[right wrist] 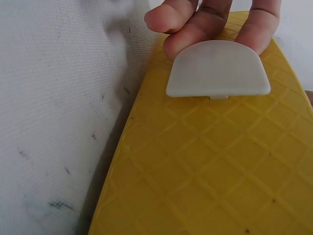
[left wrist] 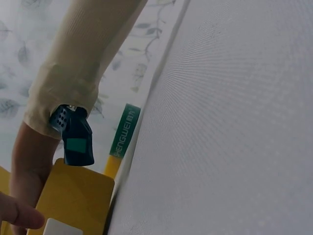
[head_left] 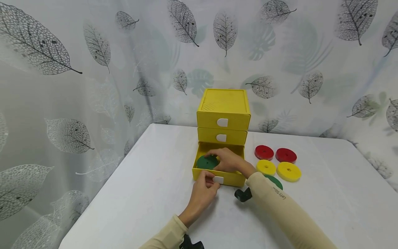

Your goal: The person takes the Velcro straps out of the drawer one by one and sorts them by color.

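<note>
your left hand [head_left: 203, 189] is pinching the white handle [head_left: 218, 180] on the open bottom drawer [head_left: 230, 178], while your right hand [head_left: 228, 159] is gripping the green disc [head_left: 206, 163] inside that drawer. if you're pushing the drawer now, you're probably catching your fingers.

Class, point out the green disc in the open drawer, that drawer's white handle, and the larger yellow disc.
green disc [head_left: 206, 162], head view, bare left part
white handle [head_left: 218, 180], head view, middle
larger yellow disc [head_left: 288, 171], head view, top face
</note>
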A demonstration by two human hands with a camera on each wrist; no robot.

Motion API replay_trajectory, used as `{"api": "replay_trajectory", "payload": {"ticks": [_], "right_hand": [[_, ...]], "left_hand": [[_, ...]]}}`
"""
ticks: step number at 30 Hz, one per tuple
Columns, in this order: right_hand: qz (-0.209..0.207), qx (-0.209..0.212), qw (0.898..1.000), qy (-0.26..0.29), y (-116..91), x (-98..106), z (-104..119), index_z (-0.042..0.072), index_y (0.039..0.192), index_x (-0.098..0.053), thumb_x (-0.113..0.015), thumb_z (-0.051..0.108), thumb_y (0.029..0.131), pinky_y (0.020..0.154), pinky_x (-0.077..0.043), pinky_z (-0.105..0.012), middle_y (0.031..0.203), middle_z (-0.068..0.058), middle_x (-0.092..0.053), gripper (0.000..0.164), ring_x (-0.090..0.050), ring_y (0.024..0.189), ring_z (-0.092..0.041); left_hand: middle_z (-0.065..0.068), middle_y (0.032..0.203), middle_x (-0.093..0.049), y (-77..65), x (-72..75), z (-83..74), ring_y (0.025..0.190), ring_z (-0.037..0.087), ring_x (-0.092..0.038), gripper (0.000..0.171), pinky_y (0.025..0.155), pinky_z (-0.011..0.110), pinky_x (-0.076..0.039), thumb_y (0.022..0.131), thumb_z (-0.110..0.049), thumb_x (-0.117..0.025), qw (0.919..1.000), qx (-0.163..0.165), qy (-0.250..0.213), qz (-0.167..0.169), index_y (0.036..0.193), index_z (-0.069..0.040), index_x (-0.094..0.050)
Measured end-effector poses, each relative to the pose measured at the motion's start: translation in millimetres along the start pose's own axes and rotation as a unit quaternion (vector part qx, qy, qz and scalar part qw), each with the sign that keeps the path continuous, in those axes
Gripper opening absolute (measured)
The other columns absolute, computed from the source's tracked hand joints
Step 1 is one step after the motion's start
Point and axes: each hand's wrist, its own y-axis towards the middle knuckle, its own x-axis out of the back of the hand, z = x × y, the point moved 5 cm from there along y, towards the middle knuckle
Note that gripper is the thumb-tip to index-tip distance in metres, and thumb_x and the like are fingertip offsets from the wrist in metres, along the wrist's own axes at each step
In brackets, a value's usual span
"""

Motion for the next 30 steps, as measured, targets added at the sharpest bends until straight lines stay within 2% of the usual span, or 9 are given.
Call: {"api": "replay_trajectory", "payload": {"ticks": [12, 30], "right_hand": [[-0.026, -0.032, 0.999, 0.022, -6.4, 5.8, 0.1, 0.013, 0.134, -0.068, -0.087, 0.014, 0.085, 0.098, -0.053, -0.044, 0.131, -0.006, -0.066, 0.053, -0.059, 0.109, -0.025], [-0.050, -0.026, 0.998, 0.032, -12.8, 14.4, 3.4, 0.011, 0.131, -0.069, -0.087, 0.014, 0.082, 0.095, -0.053, -0.042, 0.127, -0.006, -0.067, 0.052, -0.059, 0.105, -0.025]], "left_hand": [[0.004, 0.102, -0.061, 0.2, 0.4, -0.3, 0.090, 0.017, -0.060, 0.025, 0.080, 0.032, -0.051, 0.092, -0.011, -0.069, 1.0000, -0.008, -0.001, -0.001, 0.114, -0.007, -0.058], [0.005, 0.101, -0.061, 0.3, -0.8, 0.1, 0.090, 0.019, -0.061, 0.026, 0.080, 0.032, -0.051, 0.091, -0.012, -0.068, 0.9999, -0.011, 0.002, -0.002, 0.114, -0.007, -0.058]]}}
